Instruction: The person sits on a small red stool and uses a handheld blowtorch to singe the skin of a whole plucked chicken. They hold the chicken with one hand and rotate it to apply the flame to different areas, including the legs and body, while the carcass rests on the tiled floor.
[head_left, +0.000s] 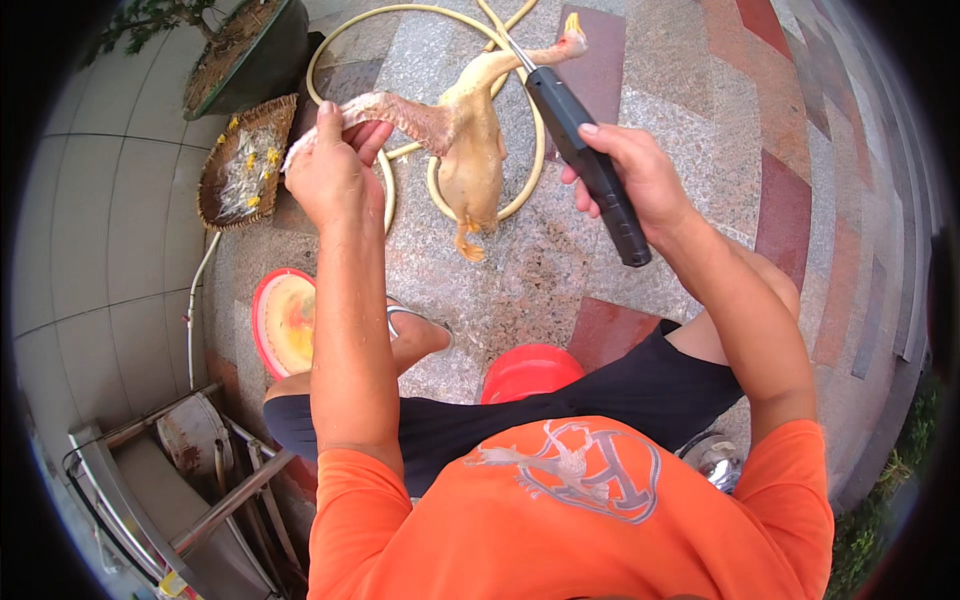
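A plucked bird carcass, which looks like a duck or goose (472, 150), hangs by one stretched wing from my left hand (337, 161), whose thumb and fingers pinch the wing near its tip. Its long neck reaches to the upper right, with the yellow bill at the end, and its feet point down towards me. My right hand (630, 169) is closed round the black handle of a long tool with a metal shaft (589, 161), perhaps a gas torch. The shaft points to the upper left, passing across the neck in this view; whether it touches cannot be told.
A yellowish hose (541, 135) lies coiled on the stone paving. At the left are a wicker basket (289, 124) with feathers, a potted plant (255, 67), a red-rimmed basin (259, 322) and a metal frame (225, 510). A red plastic thing (529, 371) stands between the legs.
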